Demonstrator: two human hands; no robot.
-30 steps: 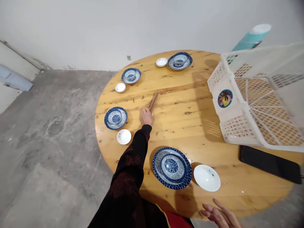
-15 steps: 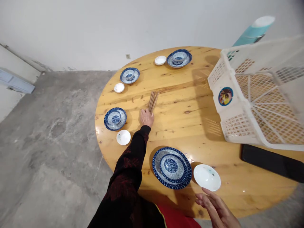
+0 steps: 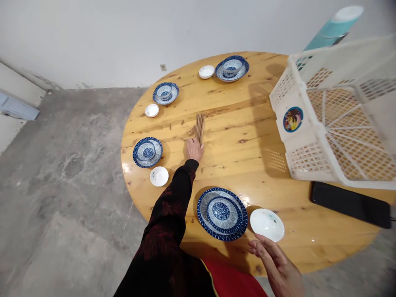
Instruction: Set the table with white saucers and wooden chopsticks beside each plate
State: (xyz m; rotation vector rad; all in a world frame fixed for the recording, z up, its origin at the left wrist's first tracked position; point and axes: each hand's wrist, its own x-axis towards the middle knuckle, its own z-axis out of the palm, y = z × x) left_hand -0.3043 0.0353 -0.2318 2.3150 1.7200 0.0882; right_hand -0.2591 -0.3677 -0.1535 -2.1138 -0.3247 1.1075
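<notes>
Near the table's middle, my left hand [image 3: 194,149] is closed round the near end of a bundle of brown wooden chopsticks [image 3: 200,126]. The chopsticks lie low over the tabletop, their far ends pointing away from me. My right hand [image 3: 281,268] is at the table's front edge, holding nothing, with its fingers loosely bent and apart. Its fingertips are just below a white bowl [image 3: 267,225], seemingly not gripping it. Left of that bowl is a blue-and-white plate [image 3: 202,220] with a blue-patterned bowl [image 3: 223,212] on it.
Along the far and left rim of the round wooden table [image 3: 235,165] stand more blue-and-white plates [image 3: 159,159] with bowls, each beside a small white dish [image 3: 159,176]. A white plastic basket [image 3: 301,152] and a black phone [image 3: 349,205] occupy the right. Behind the basket is a turquoise cylinder [image 3: 331,31].
My left hand has turned the chopsticks slightly, so they point more straight away from me. The view has shifted a little. My right hand keeps nearly the same pose beside the white bowl.
</notes>
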